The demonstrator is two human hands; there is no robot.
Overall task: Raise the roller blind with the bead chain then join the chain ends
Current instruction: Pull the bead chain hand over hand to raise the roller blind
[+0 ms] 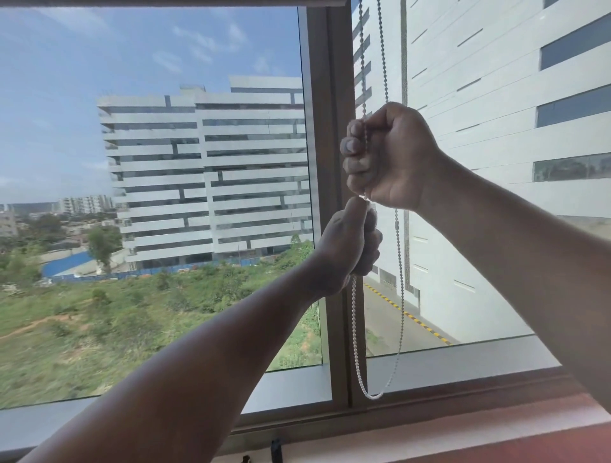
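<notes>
Both hands were closed in fists on the same run of the bead chain (pixel 354 330), one stacked directly above the other in front of the brown window frame (pixel 334 297). The right hand (pixel 390 155) was the upper one, fingers curled round the strand with the beads rising out of the top of the fist toward the head of the window; the left hand (pixel 352 244) sat just beneath it, almost touching, gripping the strand where it dropped away below. From there the chain hung slack, curved round in a loop just above the sill (pixel 463 370) and climbed back up as a second strand (pixel 399 264) that passed behind the right wrist, apparently untouched. Only a dark strip of the roller blind (pixel 172 2) showed along the very top edge, so it seemed to be nearly or fully raised. The chain looked light and wholly limp, carrying load only in tension, so a straight downward pull would serve it best. Its small smooth beads would likely slide through a loose grip, so a full wrap of the fingers, as here, suited pulling. A dark elongated piece on the far strand (pixel 396 227) might have been a connector; that was too small to tell. Joining the ends would probably call for fingertip pinches close to each end, not fists.
</notes>
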